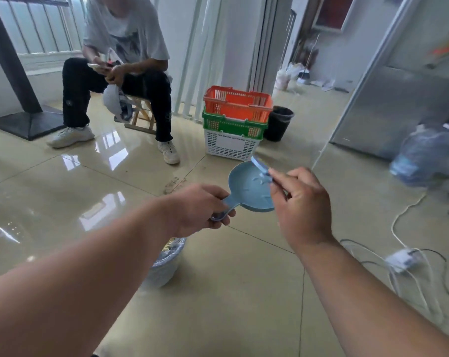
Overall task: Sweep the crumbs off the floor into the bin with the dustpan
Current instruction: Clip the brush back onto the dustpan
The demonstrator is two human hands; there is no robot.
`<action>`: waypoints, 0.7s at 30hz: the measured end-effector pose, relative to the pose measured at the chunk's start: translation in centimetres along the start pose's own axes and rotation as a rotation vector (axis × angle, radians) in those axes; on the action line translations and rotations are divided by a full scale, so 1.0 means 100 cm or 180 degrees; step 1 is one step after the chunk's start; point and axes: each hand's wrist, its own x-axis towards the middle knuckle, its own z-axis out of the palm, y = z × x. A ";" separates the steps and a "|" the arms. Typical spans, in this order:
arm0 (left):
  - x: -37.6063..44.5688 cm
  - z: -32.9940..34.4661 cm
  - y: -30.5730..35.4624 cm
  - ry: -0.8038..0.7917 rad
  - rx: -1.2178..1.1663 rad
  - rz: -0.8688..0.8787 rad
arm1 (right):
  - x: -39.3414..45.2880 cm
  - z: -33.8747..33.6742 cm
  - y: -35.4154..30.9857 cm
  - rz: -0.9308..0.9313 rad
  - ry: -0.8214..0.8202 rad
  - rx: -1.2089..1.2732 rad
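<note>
Blue dustpan (pixel 251 186) is held above the floor: left hand (pixel 202 210) wraps its handle, right hand (pixel 302 199) pinches the small brush (pixel 260 166). Crumbs (pixel 172 184) at 11 o'clock remain unswept; pan looks empty, perhaps.

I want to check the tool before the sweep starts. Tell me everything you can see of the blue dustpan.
The dustpan is small, pale blue and looks like plastic: a rounded shallow pan with a short flat handle ending in a hole. It is held in the air above the tiled floor, tilted. The left hand grips the handle; the right hand holds a small blue brush against the pan's far edge. The pan looks empty.
</note>
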 end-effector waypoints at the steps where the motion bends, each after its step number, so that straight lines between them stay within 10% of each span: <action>1: -0.004 0.016 0.004 -0.0064 -0.0056 0.0055 | -0.003 -0.013 0.001 -0.0105 -0.0021 -0.0102; 9: -0.042 0.116 0.022 -0.0438 -0.1221 0.0130 | -0.039 -0.080 0.020 -0.0535 -0.0138 -0.0626; 21: -0.068 0.181 0.004 -0.0246 -0.0854 0.0303 | -0.084 -0.115 0.040 -0.0235 -0.0123 -0.0612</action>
